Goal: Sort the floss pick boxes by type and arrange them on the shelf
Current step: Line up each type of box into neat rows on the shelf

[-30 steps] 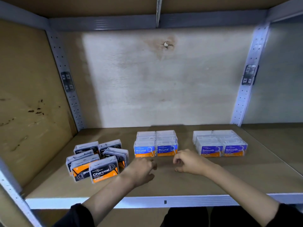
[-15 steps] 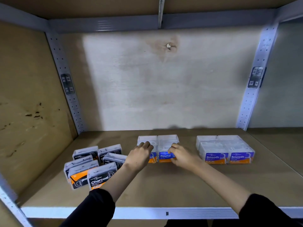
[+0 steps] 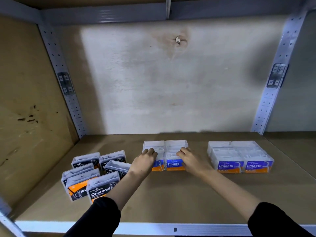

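Note:
Three groups of clear floss pick boxes stand on the wooden shelf board point(image 3: 188, 199). Several black Charcoal boxes point(image 3: 100, 190) lie loosely at the left, one of them upside down. The blue-and-orange Round boxes point(image 3: 173, 164) form a tight block in the middle. The purple Smooth boxes point(image 3: 230, 166) form a neat block at the right. My left hand point(image 3: 145, 161) curls its fingers over the top of the left front Round box point(image 3: 158, 166). My right hand point(image 3: 191, 159) does the same on the right front Round box, partly covering its label.
The shelf bay has a plywood back wall point(image 3: 171, 82), a brown side panel point(image 3: 25, 100) at the left and grey perforated uprights point(image 3: 273, 100). A white metal lip point(image 3: 171, 228) runs along the front edge. Bare board lies in front of the Round and Smooth boxes.
Both hands moved forward from the bare board in front of the Round boxes onto the two front Round boxes, and their fingers now reach over the box tops. The camera came closer.

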Demonstrator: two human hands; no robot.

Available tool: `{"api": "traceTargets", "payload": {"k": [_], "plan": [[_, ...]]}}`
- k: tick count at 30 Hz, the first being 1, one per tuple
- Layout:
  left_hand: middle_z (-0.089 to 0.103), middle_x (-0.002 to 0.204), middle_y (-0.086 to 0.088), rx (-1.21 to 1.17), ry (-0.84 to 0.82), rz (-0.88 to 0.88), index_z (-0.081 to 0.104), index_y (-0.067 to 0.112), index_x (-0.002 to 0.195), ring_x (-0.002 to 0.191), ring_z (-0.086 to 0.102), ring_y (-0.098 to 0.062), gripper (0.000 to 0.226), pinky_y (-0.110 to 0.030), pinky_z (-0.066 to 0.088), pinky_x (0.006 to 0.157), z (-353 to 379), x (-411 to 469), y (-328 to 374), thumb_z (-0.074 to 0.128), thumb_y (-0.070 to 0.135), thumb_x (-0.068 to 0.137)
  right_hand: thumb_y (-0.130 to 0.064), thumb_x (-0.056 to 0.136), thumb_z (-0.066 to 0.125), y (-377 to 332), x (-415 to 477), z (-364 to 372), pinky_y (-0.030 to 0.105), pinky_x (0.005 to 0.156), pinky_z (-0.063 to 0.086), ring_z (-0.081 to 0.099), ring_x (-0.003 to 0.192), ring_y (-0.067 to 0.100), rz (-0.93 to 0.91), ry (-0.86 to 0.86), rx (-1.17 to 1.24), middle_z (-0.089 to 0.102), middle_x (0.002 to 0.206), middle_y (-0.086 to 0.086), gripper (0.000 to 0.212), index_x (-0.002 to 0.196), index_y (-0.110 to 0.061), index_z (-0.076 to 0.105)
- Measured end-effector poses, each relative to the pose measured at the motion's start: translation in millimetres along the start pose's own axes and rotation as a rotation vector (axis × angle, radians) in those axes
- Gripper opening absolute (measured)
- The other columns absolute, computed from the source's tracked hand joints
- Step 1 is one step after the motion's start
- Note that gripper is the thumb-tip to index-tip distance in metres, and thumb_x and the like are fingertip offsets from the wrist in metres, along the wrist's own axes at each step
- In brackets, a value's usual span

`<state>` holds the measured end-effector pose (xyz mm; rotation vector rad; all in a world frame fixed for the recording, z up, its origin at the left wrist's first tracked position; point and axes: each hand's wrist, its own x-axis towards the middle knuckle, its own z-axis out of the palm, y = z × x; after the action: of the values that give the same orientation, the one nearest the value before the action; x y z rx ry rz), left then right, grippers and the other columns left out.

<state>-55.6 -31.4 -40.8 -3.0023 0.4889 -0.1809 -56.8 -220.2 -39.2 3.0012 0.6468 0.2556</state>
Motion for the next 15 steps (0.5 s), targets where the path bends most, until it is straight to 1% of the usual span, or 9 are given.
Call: {"api": "traceTargets", "payload": {"k": [3, 7, 15], "plan": [[0.044, 0.134, -0.008, -0.002, 0.016, 0.002, 0.043, 0.009, 0.13, 0.124, 0.045, -0.025, 0.035, -0.037, 0.049, 0.089, 1.5, -0.2, -1.1, 0.044, 0.009, 0.095, 0.0, 0.09, 0.038, 0.8, 0.8, 1.5, 0.032, 0.089, 0.041, 0.041, 0.124, 0.021, -0.001, 0.002, 0.023, 0.044, 0.133, 0.009, 0.039, 0.128, -0.007, 0.044], [0.044, 0.133, -0.007, 0.014, 0.031, 0.02, 0.044, 0.009, 0.129, 0.124, 0.044, -0.023, 0.034, -0.037, 0.049, 0.088, 2.3, -0.1, -1.2, 0.043, 0.009, 0.095, 0.0, 0.09, 0.038, 3.2, 0.0, 3.0, 0.032, 0.092, 0.039, 0.041, 0.123, 0.021, -0.008, 0.001, 0.023, 0.044, 0.132, 0.008, 0.039, 0.128, -0.008, 0.044], [0.044, 0.135, -0.007, 0.001, 0.055, 0.036, 0.043, 0.009, 0.131, 0.125, 0.043, -0.023, 0.035, -0.037, 0.049, 0.088, 1.6, -0.8, 0.6, 0.041, 0.01, 0.096, 0.0, 0.09, 0.039, 5.4, -1.5, 1.4, 0.033, 0.09, 0.041, 0.042, 0.123, 0.024, -0.011, -0.004, 0.06, 0.045, 0.131, 0.01, 0.038, 0.127, -0.006, 0.046]]}}
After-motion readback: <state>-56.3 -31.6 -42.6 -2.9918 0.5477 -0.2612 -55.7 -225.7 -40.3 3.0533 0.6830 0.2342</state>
